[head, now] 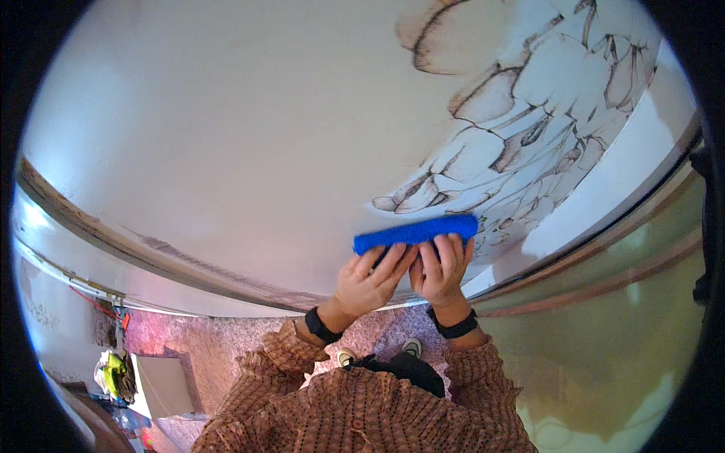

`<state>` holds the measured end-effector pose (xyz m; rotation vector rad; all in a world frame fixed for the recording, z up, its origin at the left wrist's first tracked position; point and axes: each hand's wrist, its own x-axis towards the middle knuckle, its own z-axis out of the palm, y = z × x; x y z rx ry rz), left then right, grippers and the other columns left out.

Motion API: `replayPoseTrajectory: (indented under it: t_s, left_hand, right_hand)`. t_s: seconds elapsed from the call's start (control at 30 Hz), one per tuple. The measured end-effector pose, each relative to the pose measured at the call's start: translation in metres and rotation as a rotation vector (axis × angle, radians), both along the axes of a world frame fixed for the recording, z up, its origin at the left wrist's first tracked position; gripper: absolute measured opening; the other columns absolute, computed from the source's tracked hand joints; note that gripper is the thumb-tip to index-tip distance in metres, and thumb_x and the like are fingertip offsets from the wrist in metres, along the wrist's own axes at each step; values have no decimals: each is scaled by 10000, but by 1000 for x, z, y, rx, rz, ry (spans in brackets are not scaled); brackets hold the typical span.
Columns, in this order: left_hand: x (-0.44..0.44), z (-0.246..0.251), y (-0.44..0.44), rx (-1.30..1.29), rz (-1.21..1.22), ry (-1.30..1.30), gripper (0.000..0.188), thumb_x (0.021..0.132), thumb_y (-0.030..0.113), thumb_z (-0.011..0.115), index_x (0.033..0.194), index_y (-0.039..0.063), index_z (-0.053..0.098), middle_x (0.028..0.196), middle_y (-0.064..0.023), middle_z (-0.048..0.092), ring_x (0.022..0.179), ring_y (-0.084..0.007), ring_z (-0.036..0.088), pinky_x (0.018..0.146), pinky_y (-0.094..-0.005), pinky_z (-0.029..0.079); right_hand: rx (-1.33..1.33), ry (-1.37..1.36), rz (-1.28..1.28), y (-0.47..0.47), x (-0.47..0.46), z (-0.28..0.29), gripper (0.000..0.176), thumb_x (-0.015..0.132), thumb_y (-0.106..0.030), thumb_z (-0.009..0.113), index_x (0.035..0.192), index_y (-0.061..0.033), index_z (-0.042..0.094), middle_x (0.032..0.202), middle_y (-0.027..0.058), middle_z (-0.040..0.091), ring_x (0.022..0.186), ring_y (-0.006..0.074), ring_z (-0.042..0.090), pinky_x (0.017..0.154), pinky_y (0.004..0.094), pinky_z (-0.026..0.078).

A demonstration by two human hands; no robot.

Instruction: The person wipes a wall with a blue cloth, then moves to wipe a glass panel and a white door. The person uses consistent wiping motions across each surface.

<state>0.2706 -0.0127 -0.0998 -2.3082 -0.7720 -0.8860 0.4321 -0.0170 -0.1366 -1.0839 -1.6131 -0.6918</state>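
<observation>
A long blue roll [416,233] with a soft, fabric-like surface lies slantwise against a pale wall panel [238,130]. My left hand [371,277] grips it along its left half, fingers bent over its near edge. On its right half my right hand [440,269] takes hold in the same way, and the two hands nearly touch. Beyond the roll and to the right, the panel bears a dark-outlined, brownish petal-like drawing [481,130]. The roll's right end meets the lower part of this drawing. My palms and the roll's underside are hidden.
A brown trim band [79,215] curves along the panel's lower left. Right of me is a glossy yellow-green surface [589,340]. A white box [161,385] stands on the speckled floor [209,345] at lower left, beside a yellow-green and white cloth bundle [115,375].
</observation>
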Motion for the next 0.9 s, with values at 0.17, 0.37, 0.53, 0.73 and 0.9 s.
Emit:
replayPoseTrajectory:
  t_s: [0.17,0.37,0.53,0.73,0.9]
  left_hand:
    - [14,-9,-4,-44,-39,16,429,787,210,534,1198,132,628,1267,-8,549,1046,-203,521,816,-314,448]
    - [65,67,20,131,-77,-176,423,769,209,529,1172,139,638,1253,-6,555,989,-202,523,734,-298,423]
    - [75,53,16,138,-88,-152,402,775,216,532,1155,146,645,1257,0,554,983,-182,524,730,-296,425]
    - [72,-7,3,-21,-143,106,454,804,223,525,1243,124,584,1303,-20,529,1062,-160,527,829,-261,428]
    - [98,32,7,-74,-141,35,469,808,234,496,1248,93,574,1335,-42,494,1118,-187,484,885,-293,418]
  right_hand:
    - [-127,3,-39,-15,12,-24,365,803,-193,610,1157,-111,575,1242,98,484,1152,323,483,1022,610,253]
    - [19,73,-63,10,53,62,375,824,-192,558,1177,-68,553,1249,149,491,1140,407,486,998,641,254]
    - [113,101,-15,13,59,37,362,844,-205,542,1172,-57,569,1270,156,474,1186,418,454,1006,647,247]
    - [-169,96,-128,-19,59,-34,375,851,-218,537,1169,-22,563,1290,175,451,1224,430,423,1043,634,221]
    - [-89,75,-195,-11,86,19,403,899,-259,461,1159,38,544,1313,222,443,1231,451,418,1050,624,209]
